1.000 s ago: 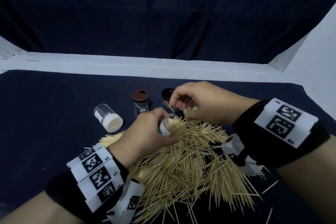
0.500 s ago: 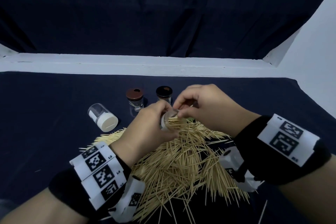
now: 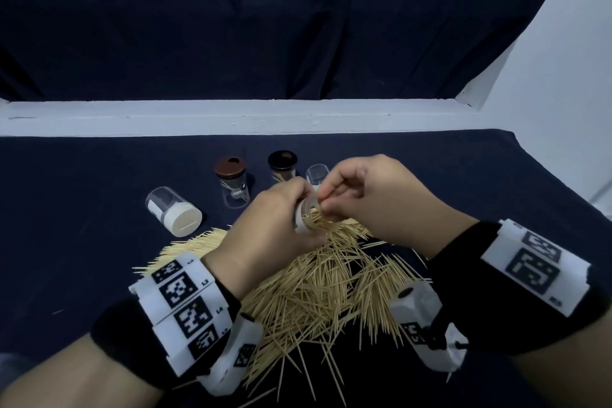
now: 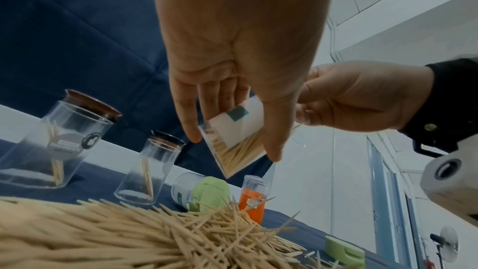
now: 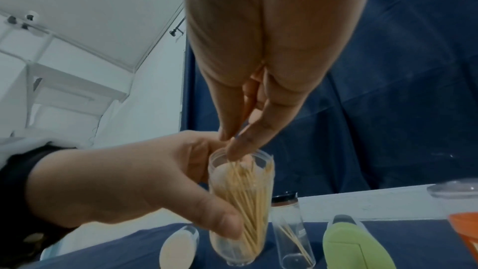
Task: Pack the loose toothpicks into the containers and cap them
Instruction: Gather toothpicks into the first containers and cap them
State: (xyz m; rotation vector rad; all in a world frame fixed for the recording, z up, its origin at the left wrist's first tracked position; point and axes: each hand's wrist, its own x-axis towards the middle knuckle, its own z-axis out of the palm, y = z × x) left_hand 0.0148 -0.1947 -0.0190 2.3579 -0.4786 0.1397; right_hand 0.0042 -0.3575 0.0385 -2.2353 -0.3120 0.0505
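My left hand grips a clear toothpick container with a white and teal label. The container is tilted above the pile and partly filled with toothpicks. My right hand pinches a few toothpicks with thumb and fingertips right at the container's open mouth. A big heap of loose toothpicks lies on the dark cloth under both hands. I see no cap on the held container.
A white-capped container lies on its side at the left. Behind stand a brown-lidded jar, a black-lidded jar and a clear tube. A green-capped container, an orange one and a loose green cap sit beyond the heap.
My right hand came from behind the heap to the mouth of the held container. The left hand lifted and tilted the container towards it.
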